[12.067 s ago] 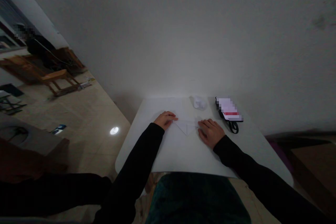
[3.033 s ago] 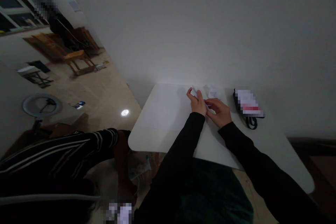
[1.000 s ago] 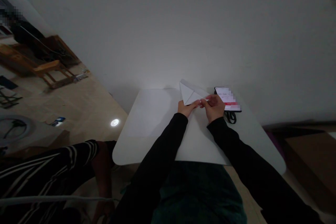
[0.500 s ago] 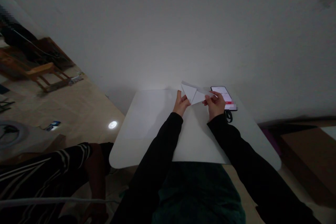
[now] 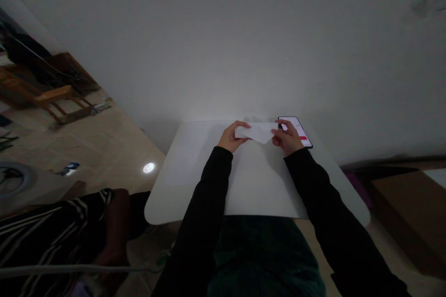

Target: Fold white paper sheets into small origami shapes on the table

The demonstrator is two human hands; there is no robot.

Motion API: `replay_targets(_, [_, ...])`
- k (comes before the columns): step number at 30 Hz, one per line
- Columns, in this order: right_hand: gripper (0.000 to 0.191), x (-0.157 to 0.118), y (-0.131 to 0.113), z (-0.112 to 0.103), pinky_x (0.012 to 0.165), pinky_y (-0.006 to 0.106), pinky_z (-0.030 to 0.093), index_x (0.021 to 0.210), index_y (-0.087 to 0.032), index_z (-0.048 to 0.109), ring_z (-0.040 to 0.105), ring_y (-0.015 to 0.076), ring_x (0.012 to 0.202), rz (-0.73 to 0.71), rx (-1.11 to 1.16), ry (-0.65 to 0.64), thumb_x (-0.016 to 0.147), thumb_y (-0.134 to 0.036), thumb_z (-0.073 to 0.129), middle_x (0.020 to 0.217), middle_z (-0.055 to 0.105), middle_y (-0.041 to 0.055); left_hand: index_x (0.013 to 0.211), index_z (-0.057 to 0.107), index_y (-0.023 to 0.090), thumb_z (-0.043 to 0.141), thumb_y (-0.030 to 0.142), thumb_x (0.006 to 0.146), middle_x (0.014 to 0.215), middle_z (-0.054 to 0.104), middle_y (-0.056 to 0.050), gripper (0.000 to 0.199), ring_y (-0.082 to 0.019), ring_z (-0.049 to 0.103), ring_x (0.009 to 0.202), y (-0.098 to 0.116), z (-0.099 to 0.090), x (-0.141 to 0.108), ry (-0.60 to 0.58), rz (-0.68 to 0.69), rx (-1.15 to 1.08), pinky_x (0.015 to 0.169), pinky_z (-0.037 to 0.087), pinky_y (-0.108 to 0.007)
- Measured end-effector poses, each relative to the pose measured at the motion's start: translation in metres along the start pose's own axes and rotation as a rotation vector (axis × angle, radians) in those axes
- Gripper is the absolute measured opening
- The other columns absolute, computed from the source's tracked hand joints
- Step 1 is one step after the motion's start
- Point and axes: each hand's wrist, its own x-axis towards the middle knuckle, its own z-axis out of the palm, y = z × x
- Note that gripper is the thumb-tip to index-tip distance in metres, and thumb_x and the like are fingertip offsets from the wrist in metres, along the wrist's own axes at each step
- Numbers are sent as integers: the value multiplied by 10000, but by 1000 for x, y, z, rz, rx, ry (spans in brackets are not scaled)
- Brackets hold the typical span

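A folded white sheet of paper (image 5: 259, 132) is stretched between my two hands, above the white table (image 5: 258, 190). My left hand (image 5: 234, 135) grips its left end, thumb and fingers closed round the edge. At the other end, my right hand (image 5: 286, 137) pinches the paper between thumb and fingers. The lower edge of the paper dips to a blunt point near the right. Just behind my right hand lies a phone (image 5: 302, 132) with its screen lit, partly covered by the hand. A flat white sheet (image 5: 188, 158) rests on the table's left side.
A pale wall (image 5: 223, 46) rises behind the table. To the left sits a person in a striped black garment (image 5: 52, 222), beside a pale cable (image 5: 69, 269). A wooden chair (image 5: 57, 95) stands farther off. At the right is a brown cardboard box (image 5: 411, 209).
The paper has turned over from a view of its triangular folds to a flatter, wide strip. My left hand has shifted left and now wraps the end; my right hand has moved slightly right.
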Motion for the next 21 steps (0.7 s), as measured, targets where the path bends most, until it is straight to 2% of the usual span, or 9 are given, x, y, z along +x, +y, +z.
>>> replay_targets(2, [541, -3, -4, -1, 329, 182, 253, 1013, -250, 424, 357, 64, 289, 120, -36, -165, 547, -290, 697, 398, 392, -157, 760, 659, 169, 767, 94, 473, 790, 655, -41, 315, -167, 631, 754, -1, -7, 0, -21, -21, 31, 736, 492, -275])
replay_targets(3, [581, -4, -4, -1, 329, 183, 257, 1056, -246, 415, 365, 67, 287, 148, -47, -200, 551, -291, 699, 391, 392, -159, 726, 667, 166, 776, 87, 452, 788, 662, -42, 305, -170, 632, 752, -2, -9, 0, -21, -41, 30, 733, 498, -280])
replay_targets(6, [626, -6, -5, -1, 324, 178, 285, 1100, -270, 364, 403, 74, 284, 65, -66, -122, 577, -320, 705, 409, 433, -162, 689, 678, 156, 779, 77, 440, 795, 680, -50, 280, -183, 643, 734, -6, -13, 1, -24, -111, -29, 714, 524, -315])
replay_targets(8, [547, -6, -4, 2, 313, 174, 307, 1045, -280, 381, 435, 76, 286, -42, -80, -47, 609, -359, 702, 450, 494, -144, 684, 680, 138, 777, 67, 454, 783, 687, -58, 259, -188, 649, 702, -9, -13, 3, -16, -137, -75, 714, 533, -341])
replay_targets(11, [361, -9, -6, 7, 314, 198, 380, 891, -235, 471, 531, 106, 343, -112, -98, -51, 670, -445, 665, 537, 587, -73, 714, 681, 106, 753, 71, 551, 732, 693, -74, 181, -179, 645, 640, -12, -14, 4, 47, -152, -127, 739, 528, -374])
replay_targets(14, [345, -11, -8, 13, 408, 256, 499, 811, -190, 559, 631, 153, 491, -147, -95, -104, 667, -484, 667, 619, 640, -6, 721, 667, 94, 707, 72, 647, 715, 700, -82, 87, -179, 641, 648, -10, -15, 4, 132, -168, -167, 781, 511, -411])
replay_targets(17, [366, -12, -8, 16, 550, 327, 569, 800, -177, 622, 662, 174, 594, -201, -101, -100, 584, -446, 743, 679, 669, 10, 704, 650, 88, 699, 49, 657, 730, 704, -97, 78, -217, 649, 752, -9, -14, 4, 162, -233, -222, 846, 482, -437])
replay_targets(21, [295, -11, -1, 15, 596, 362, 584, 717, -157, 662, 650, 170, 556, -220, -114, -28, 625, -432, 717, 607, 670, 19, 651, 577, 121, 672, 80, 702, 707, 703, -104, 115, -243, 660, 799, -12, -10, 5, 189, -336, -336, 868, 464, -464])
